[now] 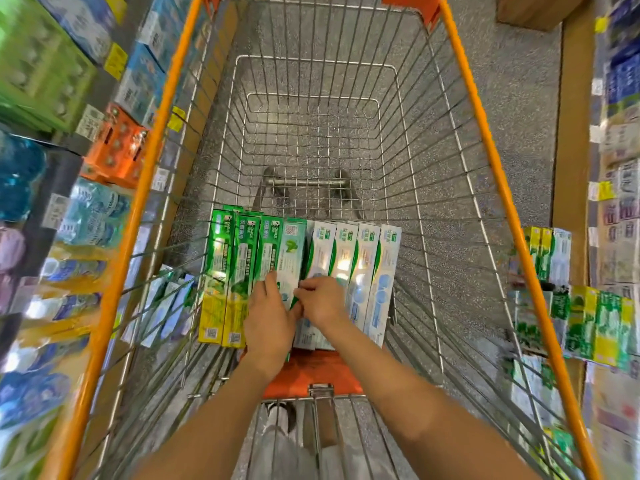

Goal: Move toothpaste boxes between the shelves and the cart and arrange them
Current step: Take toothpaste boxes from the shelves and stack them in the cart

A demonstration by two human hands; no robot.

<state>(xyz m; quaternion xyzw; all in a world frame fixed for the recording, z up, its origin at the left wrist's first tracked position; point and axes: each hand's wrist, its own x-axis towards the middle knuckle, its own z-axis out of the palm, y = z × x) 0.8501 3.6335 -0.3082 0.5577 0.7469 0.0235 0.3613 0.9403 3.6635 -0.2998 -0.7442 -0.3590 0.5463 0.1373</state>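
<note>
- While toothpaste boxes [301, 268] lie in a row at the cart's [485, 147] near end, the left hand [268, 318] rests flat on them, fingers straight.
- Right hand [320, 299] pinches the pale middle box [292, 258].

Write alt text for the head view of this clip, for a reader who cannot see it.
Both hands, left hand and right hand, rest on a row of toothpaste boxes lying side by side in the near end of a wire shopping cart with orange rails. The left boxes are green and yellow, the right ones white and blue. Blurred store shelves line both sides.
</note>
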